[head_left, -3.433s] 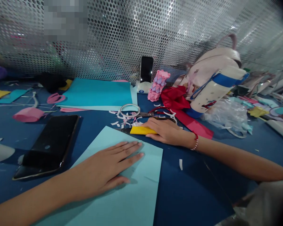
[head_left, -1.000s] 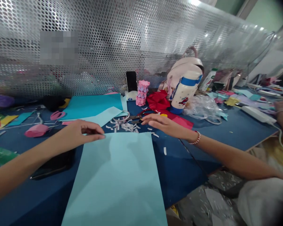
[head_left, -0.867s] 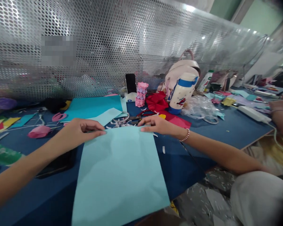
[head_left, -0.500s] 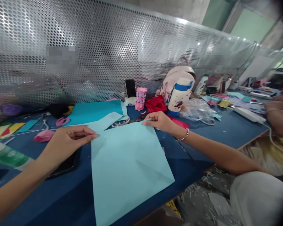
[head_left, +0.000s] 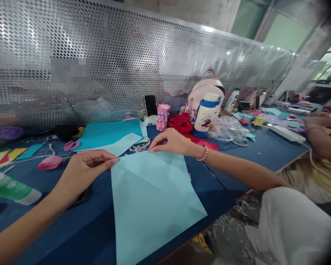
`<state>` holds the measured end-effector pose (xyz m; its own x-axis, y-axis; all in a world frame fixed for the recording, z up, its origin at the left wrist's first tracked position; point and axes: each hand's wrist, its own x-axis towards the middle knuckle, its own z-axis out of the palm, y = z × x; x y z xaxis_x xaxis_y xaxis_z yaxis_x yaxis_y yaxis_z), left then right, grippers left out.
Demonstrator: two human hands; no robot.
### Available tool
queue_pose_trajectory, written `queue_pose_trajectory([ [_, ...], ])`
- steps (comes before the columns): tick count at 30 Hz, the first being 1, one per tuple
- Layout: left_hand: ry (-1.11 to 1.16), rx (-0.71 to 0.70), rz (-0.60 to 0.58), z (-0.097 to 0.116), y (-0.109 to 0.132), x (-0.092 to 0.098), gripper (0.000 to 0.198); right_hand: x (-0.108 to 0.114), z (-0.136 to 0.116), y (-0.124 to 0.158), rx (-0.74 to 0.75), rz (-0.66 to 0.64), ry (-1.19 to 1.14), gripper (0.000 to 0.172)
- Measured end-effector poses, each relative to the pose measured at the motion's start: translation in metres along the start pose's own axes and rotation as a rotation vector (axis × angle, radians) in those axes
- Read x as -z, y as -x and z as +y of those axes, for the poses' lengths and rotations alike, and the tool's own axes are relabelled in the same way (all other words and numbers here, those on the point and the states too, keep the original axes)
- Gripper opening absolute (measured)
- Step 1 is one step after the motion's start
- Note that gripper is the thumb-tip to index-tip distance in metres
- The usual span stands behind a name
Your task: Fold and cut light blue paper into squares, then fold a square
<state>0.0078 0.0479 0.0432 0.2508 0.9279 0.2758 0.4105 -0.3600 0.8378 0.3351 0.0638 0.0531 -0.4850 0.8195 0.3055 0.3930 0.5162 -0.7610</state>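
A large light-blue sheet of paper [head_left: 154,198] hangs over the near side of the blue table, its lower part reaching toward me. My left hand [head_left: 86,171] pinches the sheet's upper left corner between thumb and fingers. At the middle of the top edge, my right hand [head_left: 172,141] is closed in a pinch on the paper; its fingertips meet just at the edge. Faint creases cross the sheet. Behind it lie a light-blue strip [head_left: 124,143] and a teal sheet [head_left: 107,130]. A dark phone under my left wrist is mostly hidden.
A white and green tube [head_left: 15,187] lies at the left. Along the back stand a pink folded-paper column [head_left: 162,117], a phone on a stand [head_left: 150,106], a flask [head_left: 207,116] and a backpack [head_left: 205,90]. At the right is a power strip [head_left: 285,133], near another person's arm [head_left: 321,138].
My right hand has slid left along the top edge, from near the right corner to about its middle. The left hand keeps its corner, and the view has shifted slightly.
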Motion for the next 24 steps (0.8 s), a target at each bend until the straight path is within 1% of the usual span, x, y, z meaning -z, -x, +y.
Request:
queue_pose_trajectory([
  [2,0.016,-0.008,0.012,0.002,0.001,-0.001,0.026,-0.004,0.000,-0.005,0.004,0.000,0.024,0.012],
  [5,0.030,-0.010,0.038,0.004,0.006,0.001,0.024,0.000,0.004,-0.003,0.004,-0.002,0.020,0.011],
  [9,0.052,0.024,0.050,0.002,0.011,0.002,0.024,0.017,0.011,0.011,-0.008,-0.011,-0.031,0.017],
  [13,0.094,0.063,0.063,-0.004,0.012,-0.001,0.027,0.030,0.020,0.024,-0.040,0.042,-0.090,0.027],
  [15,0.120,0.086,0.069,-0.009,0.012,-0.002,0.028,0.029,0.027,0.028,-0.056,0.091,-0.130,0.036],
  [19,0.174,0.147,0.082,-0.020,0.015,-0.005,0.027,0.017,0.040,0.034,-0.097,0.185,-0.217,0.057],
  [21,0.205,0.190,0.090,-0.026,0.017,-0.006,0.022,0.012,0.045,0.037,-0.130,0.173,-0.246,0.064],
  [24,0.304,0.263,0.118,-0.032,0.019,-0.008,0.017,0.009,0.048,0.042,-0.168,0.103,-0.264,0.065],
])
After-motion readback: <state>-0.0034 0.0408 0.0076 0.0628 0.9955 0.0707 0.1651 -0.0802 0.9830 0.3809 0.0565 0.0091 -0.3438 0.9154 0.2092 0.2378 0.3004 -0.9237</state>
